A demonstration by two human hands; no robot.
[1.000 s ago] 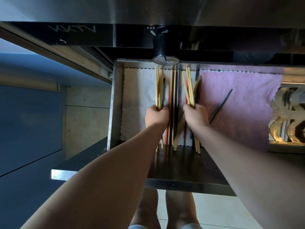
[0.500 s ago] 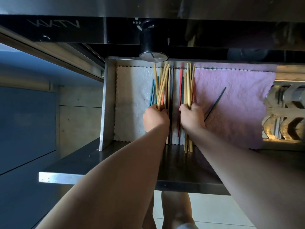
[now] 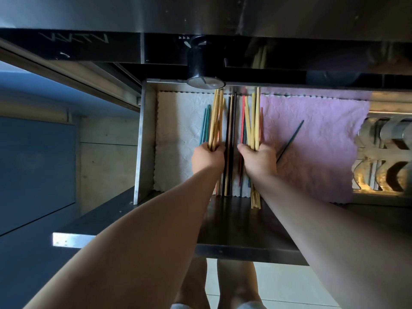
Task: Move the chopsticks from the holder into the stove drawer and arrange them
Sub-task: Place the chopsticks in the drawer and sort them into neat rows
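Observation:
The steel stove drawer [image 3: 143,141] stands pulled out below the stove front. Inside it, my left hand [image 3: 208,159] is shut on a bundle of pale wooden chopsticks [image 3: 216,119] that point toward the back. My right hand [image 3: 259,160] is shut on a second wooden bundle [image 3: 254,121], whose near ends stick out past the cloth. Between my hands lie black chopsticks [image 3: 230,130] and red ones [image 3: 242,121]. Teal chopsticks [image 3: 205,123] lie left of my left hand. One dark chopstick [image 3: 291,139] lies slanted on the pink cloth. The holder is out of sight.
A white cloth [image 3: 176,139] lines the drawer's left part and a pink cloth [image 3: 316,148] the right. A black stove knob [image 3: 204,63] juts out above the drawer's back. Metal racks [image 3: 383,157] show at the right. My legs stand on tiles below.
Both bundles have been straightened and now lie closer to parallel. My hands have drawn slightly apart, uncovering the black and red chopsticks between them. The slanted dark chopstick stayed put.

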